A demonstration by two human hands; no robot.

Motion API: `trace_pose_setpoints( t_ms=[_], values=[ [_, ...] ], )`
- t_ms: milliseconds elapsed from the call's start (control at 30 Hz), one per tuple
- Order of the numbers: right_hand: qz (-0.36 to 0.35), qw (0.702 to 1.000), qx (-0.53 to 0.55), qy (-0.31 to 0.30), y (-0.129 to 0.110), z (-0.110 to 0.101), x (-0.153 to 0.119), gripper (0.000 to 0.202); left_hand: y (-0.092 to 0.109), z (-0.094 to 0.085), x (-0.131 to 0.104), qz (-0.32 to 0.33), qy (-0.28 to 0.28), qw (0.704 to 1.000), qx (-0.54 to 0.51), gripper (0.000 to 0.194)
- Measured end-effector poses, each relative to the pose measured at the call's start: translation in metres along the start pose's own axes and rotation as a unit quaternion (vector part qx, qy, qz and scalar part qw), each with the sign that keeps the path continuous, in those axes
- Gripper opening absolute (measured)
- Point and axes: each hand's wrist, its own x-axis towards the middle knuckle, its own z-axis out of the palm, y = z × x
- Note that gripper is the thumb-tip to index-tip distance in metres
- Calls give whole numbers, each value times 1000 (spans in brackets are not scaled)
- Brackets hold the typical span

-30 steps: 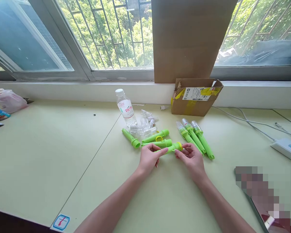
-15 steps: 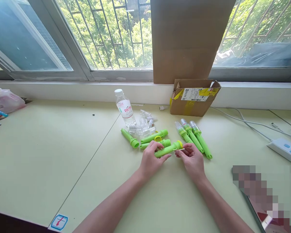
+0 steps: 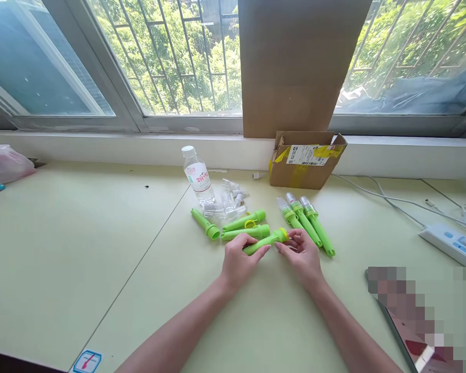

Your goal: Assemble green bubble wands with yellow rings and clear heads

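Note:
My left hand (image 3: 238, 258) is closed around a green plastic tube (image 3: 264, 242), which lies tilted up to the right just above the table. A yellow ring (image 3: 283, 234) sits at its right end, where the fingertips of my right hand (image 3: 303, 254) pinch the rim. Part of that end is hidden by the fingers. Behind my left hand lie two more green tubes with threaded ends (image 3: 244, 220), a loose yellow ring (image 3: 250, 224) between them. Another threaded green tube (image 3: 205, 224) rests farther left. Right of my hands, three green tubes with clear caps (image 3: 307, 223) lie side by side.
Several clear plastic caps (image 3: 228, 202) are heaped beside a water bottle (image 3: 199, 178). A small white-ended piece (image 3: 258, 175) lies near the open cardboard box (image 3: 306, 163). At right are a power strip (image 3: 452, 244) with cables and a phone-like dark device (image 3: 404, 331).
The right fingers have moved up against the yellow ring end; a thin pale strip seen near them earlier no longer shows. The whole view has shifted slightly.

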Motion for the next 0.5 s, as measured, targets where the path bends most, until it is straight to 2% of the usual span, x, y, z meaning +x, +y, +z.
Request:
trace_pose_setpoints(
  t_ms=[133, 300, 500],
  values=[
    [-6, 1000, -9, -18, 3, -1, 0, 38, 0, -1, 2, -68, -28, 996, -47, 30],
    [-4, 1000, -9, -11, 6, 1, 0, 37, 0, -3, 4, -135, -54, 985, -97, 33],
    [13, 1000, 2, 6, 4, 3, -1, 42, 3, -4, 5, -153, -58, 980, -116, 32]
  ],
)
